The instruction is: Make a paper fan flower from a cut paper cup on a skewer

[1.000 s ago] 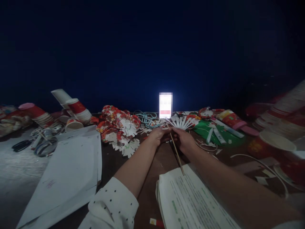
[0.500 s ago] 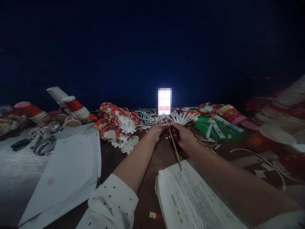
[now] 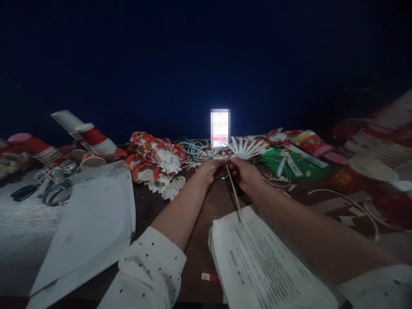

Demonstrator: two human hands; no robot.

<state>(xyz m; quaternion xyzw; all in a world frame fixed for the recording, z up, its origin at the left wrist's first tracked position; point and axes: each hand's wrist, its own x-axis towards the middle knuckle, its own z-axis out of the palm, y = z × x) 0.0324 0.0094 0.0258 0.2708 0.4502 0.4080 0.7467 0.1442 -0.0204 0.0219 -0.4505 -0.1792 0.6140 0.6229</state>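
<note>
Looks like the left hand and right hand both have fingertips clamped on a thin tan wooden stick up top, probably for control. Its tail runs toward 5:30, over a white printed-paper booklet; white fanned paper strips at 1 o'clock.

At centre, we see the left hand and right hand pinching a thin stick. Printed pages lie at lower centre.
</note>
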